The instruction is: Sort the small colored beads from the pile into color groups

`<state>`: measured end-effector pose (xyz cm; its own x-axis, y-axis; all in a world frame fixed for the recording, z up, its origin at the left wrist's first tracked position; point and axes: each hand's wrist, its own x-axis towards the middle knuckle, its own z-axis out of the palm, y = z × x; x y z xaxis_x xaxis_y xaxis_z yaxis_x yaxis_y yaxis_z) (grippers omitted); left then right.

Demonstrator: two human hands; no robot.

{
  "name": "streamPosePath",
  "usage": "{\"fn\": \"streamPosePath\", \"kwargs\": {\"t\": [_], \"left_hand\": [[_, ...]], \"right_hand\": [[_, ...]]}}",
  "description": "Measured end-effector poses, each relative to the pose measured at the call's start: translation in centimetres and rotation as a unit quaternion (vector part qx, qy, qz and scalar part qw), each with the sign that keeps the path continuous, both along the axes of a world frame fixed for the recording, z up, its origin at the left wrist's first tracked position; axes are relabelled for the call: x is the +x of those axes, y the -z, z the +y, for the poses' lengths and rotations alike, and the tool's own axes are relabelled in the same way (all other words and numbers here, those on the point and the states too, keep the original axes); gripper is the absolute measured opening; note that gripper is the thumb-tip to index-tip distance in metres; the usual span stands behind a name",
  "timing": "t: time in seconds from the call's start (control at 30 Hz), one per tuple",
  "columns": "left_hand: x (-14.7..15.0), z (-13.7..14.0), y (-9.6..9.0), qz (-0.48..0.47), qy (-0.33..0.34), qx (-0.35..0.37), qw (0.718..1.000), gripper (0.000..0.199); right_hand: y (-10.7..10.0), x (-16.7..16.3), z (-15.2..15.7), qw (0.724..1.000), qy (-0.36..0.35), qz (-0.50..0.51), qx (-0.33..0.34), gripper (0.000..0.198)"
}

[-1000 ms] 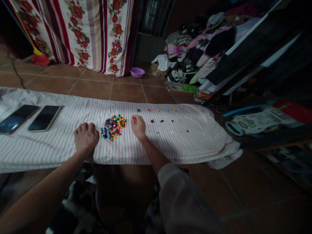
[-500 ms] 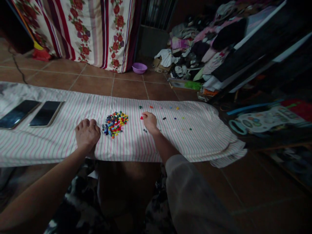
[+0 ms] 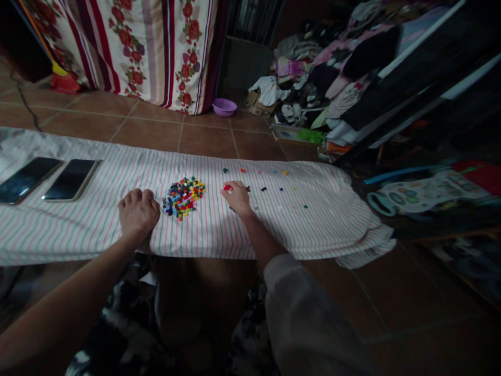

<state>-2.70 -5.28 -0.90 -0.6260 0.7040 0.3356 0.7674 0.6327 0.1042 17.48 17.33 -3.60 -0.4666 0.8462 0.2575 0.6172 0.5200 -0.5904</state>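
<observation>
My right hand (image 3: pixel 237 197) is over the striped cloth, with thumb and forefinger closed around a small red piece (image 3: pixel 227 187) that appears to rest on the cloth. My left hand (image 3: pixel 139 213) lies palm down near the front edge, holding nothing, its fingers slightly bent and apart. Between the hands is a heap of small multicoloured pieces (image 3: pixel 183 197), bead-like in size. Beyond and right of my right hand, tiny pieces are set out in rows by colour, among them green (image 3: pixel 225 170), orange (image 3: pixel 242 170), yellow (image 3: pixel 285 173), black (image 3: pixel 263 189) and blue (image 3: pixel 281 189).
Two phones (image 3: pixel 71 180) lie on the striped cloth (image 3: pixel 203 235) at the left. Past the far edge are a tiled floor, a purple basin (image 3: pixel 224 107) and a floral curtain (image 3: pixel 152 57). A heap of clothes (image 3: pixel 309 78) is at the back right.
My right hand has shifted slightly toward me and left, its fingertips now around the red piece. My left hand stays in place. The view has tilted a little.
</observation>
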Motion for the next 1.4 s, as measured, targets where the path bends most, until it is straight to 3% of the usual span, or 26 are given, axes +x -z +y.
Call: {"fn": "streamPosePath", "kwargs": {"t": [0.5,0.8,0.97,1.03,1.17,1.4], "left_hand": [[0.2,0.1,-0.3,-0.008,-0.01,-0.016,1.0,0.036],[0.1,0.1,0.1,0.01,-0.012,-0.019,1.0,0.036],[0.1,0.1,0.0,0.009,-0.011,-0.02,1.0,0.036],[0.1,0.1,0.1,0.004,-0.01,-0.018,1.0,0.035],[0.1,0.1,0.1,-0.004,-0.012,-0.013,1.0,0.034],[0.2,0.1,-0.2,-0.011,-0.008,-0.008,1.0,0.034]], "right_hand": [[-0.2,0.4,0.2,0.999,-0.005,0.021,-0.049,0.028],[0.3,1.1,1.1,0.984,-0.03,0.119,-0.131,0.037],[-1.0,0.4,0.1,0.994,-0.009,0.101,-0.044,0.033],[-1.6,-0.5,-1.0,0.996,-0.035,0.082,-0.019,0.029],[-1.7,-3.0,-3.4,0.994,-0.101,0.024,-0.026,0.026],[-1.3,-4.9,-5.5,0.996,-0.063,-0.063,-0.007,0.026]]}}
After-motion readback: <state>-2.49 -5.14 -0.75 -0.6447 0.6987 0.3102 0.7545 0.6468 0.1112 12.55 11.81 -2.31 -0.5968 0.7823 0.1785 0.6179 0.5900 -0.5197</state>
